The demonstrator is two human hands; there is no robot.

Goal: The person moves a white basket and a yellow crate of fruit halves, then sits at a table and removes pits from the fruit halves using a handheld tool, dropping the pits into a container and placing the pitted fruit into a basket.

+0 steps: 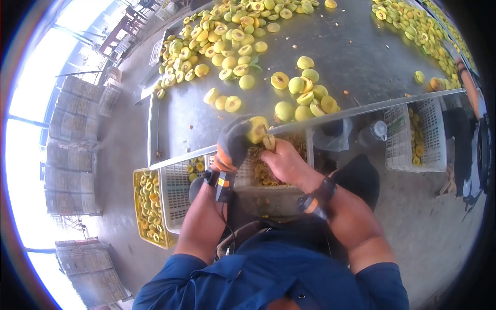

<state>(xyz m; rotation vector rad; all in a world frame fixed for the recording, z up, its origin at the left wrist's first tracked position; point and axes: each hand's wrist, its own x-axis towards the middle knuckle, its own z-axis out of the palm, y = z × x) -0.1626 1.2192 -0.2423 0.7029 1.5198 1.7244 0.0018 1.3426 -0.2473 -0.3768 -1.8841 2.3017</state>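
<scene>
My left hand [232, 143], in a dark glove with an orange cuff, grips a yellow-green peach half [256, 129] just over the table's near edge. Close against the fruit, my right hand [287, 163] is bare and closed around a short tan piece [268, 141]; whether it is a tool's end or a pit I cannot make out. Several peach halves [305, 98] lie in a loose group beyond my right hand, some cut side up. Three more halves [221, 101] rest on the metal beyond the glove. Beneath my hands is a crate of brown scraps [294, 155].
The metal table [361, 57] has a raised near rim and large heaps of peach halves [227, 36]. Left of my legs stand a white crate [175, 201] and a yellow crate [136, 206]. Another white crate [434, 150] and a person's arm [467, 85] are at the right.
</scene>
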